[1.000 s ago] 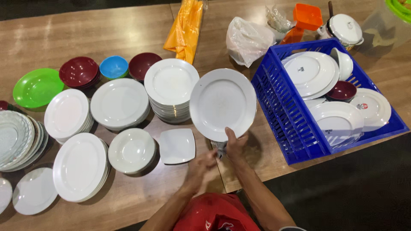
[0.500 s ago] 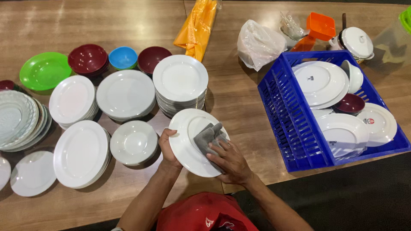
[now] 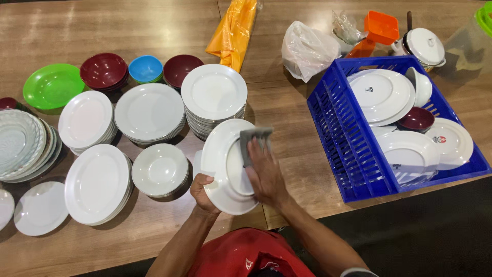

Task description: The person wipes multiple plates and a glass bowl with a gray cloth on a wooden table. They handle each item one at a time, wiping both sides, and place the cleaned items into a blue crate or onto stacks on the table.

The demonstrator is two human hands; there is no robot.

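The head view looks down on a brown wooden table (image 3: pixel 154 31), its near edge running across the bottom with dark floor (image 3: pixel 441 225) beyond on the right. Stacks of white plates (image 3: pixel 214 95), coloured bowls (image 3: pixel 104 71) and a green dish (image 3: pixel 51 84) crowd the left half; bare wood shows only along the far edge and in a strip between the stacks and a blue crate (image 3: pixel 343 133) of dishes on the right. Above the near edge, the left hand (image 3: pixel 202 192) is closed on the lower rim of 1 tilted white plate (image 3: pixel 223 169). The right hand (image 3: pixel 264 172) lies flat, fingers spread, pressing a grey cloth (image 3: pixel 253 141) against the plate's face.
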